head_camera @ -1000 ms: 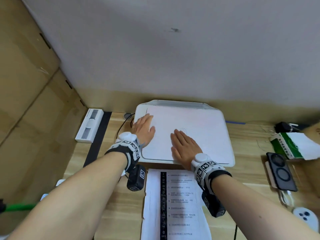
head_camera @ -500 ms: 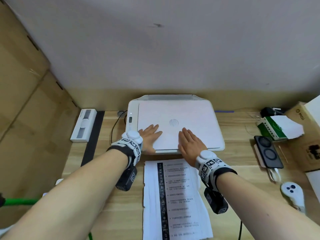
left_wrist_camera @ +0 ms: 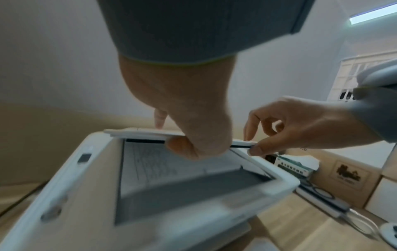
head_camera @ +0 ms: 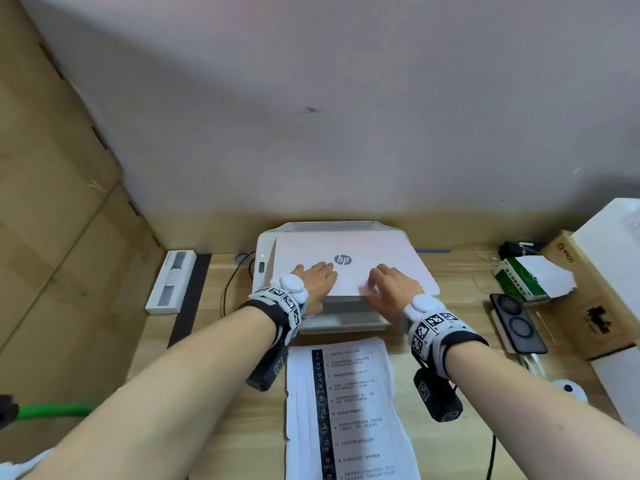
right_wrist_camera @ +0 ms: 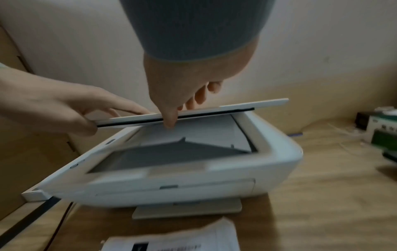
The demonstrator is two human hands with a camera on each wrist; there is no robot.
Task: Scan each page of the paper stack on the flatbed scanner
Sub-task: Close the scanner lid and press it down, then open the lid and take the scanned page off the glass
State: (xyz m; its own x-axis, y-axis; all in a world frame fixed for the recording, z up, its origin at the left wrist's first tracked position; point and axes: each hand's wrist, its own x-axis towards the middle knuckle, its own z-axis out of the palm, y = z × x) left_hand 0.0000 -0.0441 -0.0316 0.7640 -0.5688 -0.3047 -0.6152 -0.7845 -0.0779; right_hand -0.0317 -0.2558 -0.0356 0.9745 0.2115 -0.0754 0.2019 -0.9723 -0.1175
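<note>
Scanner point(head_camera: 263, 271) sat at 12 o'clock on the desk point(head_camera: 450, 427), lid point(head_camera: 381, 252) tilted partway up at its front edge. Left hand point(head_camera: 317, 278) pinched that edge, fingers on top, thumb point(left_wrist_camera: 182, 147) beneath. Right hand point(head_camera: 393, 289) pinched it likewise, just to the right. A sheet point(right_wrist_camera: 193, 130) lay on the glass. Paper stack point(head_camera: 346, 410) lay at 6 o'clock of the scanner, printed side up.

Even, soft light in our head view; dim, smeared wrist views

We see wide-angle bending at the head view's edges, with no hard shadows or glare; both wrist views are darker, the scanner point(right_wrist_camera: 171, 163) blurred, and a bright ceiling light strip point(left_wrist_camera: 373, 16) glows top right in the left one.
</note>
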